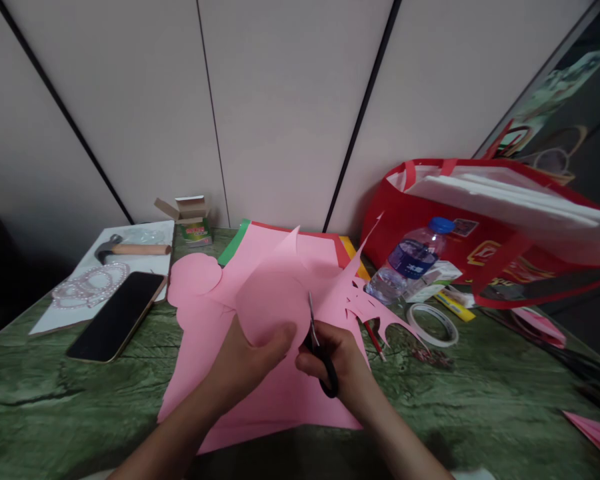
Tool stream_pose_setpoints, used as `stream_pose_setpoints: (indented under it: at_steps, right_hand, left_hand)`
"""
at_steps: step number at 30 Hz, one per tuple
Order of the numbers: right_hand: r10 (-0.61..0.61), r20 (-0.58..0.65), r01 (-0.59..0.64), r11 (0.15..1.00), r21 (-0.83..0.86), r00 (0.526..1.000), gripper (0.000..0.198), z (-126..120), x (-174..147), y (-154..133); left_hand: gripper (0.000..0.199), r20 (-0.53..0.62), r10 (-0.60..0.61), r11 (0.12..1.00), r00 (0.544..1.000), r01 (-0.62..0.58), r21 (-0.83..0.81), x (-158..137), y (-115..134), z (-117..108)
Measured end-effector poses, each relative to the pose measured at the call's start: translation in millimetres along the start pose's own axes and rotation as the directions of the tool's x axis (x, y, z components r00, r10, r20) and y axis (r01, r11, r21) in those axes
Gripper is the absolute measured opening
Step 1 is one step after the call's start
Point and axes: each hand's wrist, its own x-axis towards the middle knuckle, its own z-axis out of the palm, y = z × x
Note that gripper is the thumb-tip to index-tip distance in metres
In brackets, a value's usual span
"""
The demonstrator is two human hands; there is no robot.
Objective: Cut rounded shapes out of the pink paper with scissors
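My left hand (260, 357) pinches a rounded piece of pink paper (270, 300), its thumb on top and its other fingers hidden underneath. In my right hand (343, 353) are black-handled scissors (329, 373), their blades pointing away from me along the right edge of that piece. A pointed strip of pink paper (347, 273) rises just beyond the blades. Below both hands lie larger pink sheets (275, 413). At their upper left rests another round-edged pink piece (195, 277).
To the left are a black phone (117, 317), a hammer (135, 249), a beaded string (87, 287) and a small opened box (195, 223). On the right are a water bottle (405, 263), a tape roll (433, 325), a red pencil (375, 341) and a red bag (400, 187). A panelled wall (290, 120) stands behind.
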Motion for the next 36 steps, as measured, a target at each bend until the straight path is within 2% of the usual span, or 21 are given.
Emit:
stream_pose_setpoints:
  at_steps: [9,17,20,22,25,29,36]
  right_hand:
    - [-0.005,0.003,0.005,1.000,-0.023,1.000,0.021,0,0,-3]
    - [0.012,-0.009,-0.012,0.997,-0.076,1.000,0.015,-1,-1,1]
    - [0.001,-0.020,-0.003,0.998,-0.058,1.000,0.018,1,-1,-3]
    - [0.006,-0.030,-0.007,0.999,-0.038,1.000,0.020,3,-1,-6]
    - [0.031,-0.016,-0.031,0.999,0.019,0.999,0.023,7,-1,-8]
    - [0.048,0.021,-0.049,0.997,0.065,0.999,0.025,9,-1,-7]
    - [0.027,-0.039,-0.028,0.999,-0.017,0.999,0.029,4,-1,-2]
  left_hand:
    - [0.028,-0.009,0.036,0.999,0.999,-0.036,0.010,1,-2,-2]
    - [0.022,-0.012,0.048,0.994,0.999,-0.049,-0.095,6,-14,-3]
    - [0.011,-0.031,0.061,0.995,0.998,-0.063,-0.080,9,-15,-3]
    - [0.018,-0.052,0.087,0.996,0.995,-0.088,-0.021,9,-14,-2]
    - [0.033,-0.020,0.117,0.993,0.993,-0.116,0.012,8,-12,0]
    - [0.038,0.030,0.080,0.997,0.996,-0.080,0.020,4,-8,5]
    - [0.022,-0.070,-0.007,0.999,0.997,0.010,0.034,-1,2,8]
